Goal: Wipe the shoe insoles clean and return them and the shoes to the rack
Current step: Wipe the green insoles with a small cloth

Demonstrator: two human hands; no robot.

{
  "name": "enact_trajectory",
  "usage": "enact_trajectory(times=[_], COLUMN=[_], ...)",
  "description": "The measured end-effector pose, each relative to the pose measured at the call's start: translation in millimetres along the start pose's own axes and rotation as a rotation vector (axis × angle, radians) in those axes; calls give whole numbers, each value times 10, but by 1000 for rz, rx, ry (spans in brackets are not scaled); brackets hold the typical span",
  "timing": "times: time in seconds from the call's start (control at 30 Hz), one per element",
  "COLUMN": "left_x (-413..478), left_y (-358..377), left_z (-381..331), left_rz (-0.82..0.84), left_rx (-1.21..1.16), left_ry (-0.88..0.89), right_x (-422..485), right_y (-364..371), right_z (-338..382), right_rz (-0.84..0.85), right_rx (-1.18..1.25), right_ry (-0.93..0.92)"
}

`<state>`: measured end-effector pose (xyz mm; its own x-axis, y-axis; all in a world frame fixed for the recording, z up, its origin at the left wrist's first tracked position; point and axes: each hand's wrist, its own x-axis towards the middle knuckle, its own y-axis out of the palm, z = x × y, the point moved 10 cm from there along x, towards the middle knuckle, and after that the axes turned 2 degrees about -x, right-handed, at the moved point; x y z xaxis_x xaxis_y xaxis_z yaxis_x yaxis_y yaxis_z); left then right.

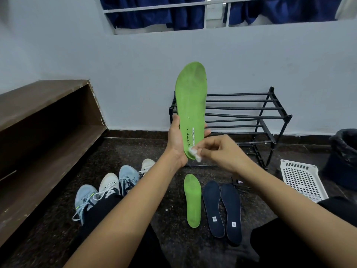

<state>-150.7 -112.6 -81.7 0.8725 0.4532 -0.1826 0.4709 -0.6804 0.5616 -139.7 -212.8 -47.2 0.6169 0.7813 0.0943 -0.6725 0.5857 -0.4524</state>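
Note:
My left hand [176, 140] grips a green insole [191, 97] by its heel end and holds it upright in front of the black shoe rack [257, 117]. My right hand [222, 151] pinches a small white wipe [195, 154] against the heel of that insole. A second green insole [192, 200] lies on the dark floor, with two navy insoles [222, 209] beside it on the right. Two light blue sneakers [85, 200] and two white sneakers [109, 183] stand on the floor at the left, partly hidden by my leg and arm.
A brown wooden bench-like shelf [48, 120] runs along the left. A white perforated basket [303, 178] and a dark bin with a black liner [343, 155] stand at the right. The rack's bars carry nothing. A small dark tangle of laces [238, 185] lies by the navy insoles.

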Motion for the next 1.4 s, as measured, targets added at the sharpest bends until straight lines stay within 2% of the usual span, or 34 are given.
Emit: enact_trajectory(times=[0.13,0.23,0.3,0.47,0.57,0.77,1.07,1.23,1.4], left_x=[7,21,23,36,34,26,22,-6,9], left_y=[52,63,82,103,104,132,88,136,165], left_z=[-1,12,30,68,86,102,58,103,112], left_rz=[13,22,29,17,7,19,0,12,24], left_rx=[-3,-10,-14,-31,-36,-30,-67,-30,-39], left_ry=[7,1,-7,-12,-19,-21,-45,-41,-26], right_x=[58,62,68,39,-6,20,-4,1,1], right_y=[-174,-183,-172,-133,-68,-132,2,-97,-168], right_z=[-135,-152,-125,85,243,308,339,353,316], right_rz=[-69,-87,-94,-185,-208,-224,-3,-116,-185], right_rx=[344,428,333,-214,-408,-450,-582,-721,-690], right_ry=[97,113,67,-138,-266,-296,-366,-407,-359])
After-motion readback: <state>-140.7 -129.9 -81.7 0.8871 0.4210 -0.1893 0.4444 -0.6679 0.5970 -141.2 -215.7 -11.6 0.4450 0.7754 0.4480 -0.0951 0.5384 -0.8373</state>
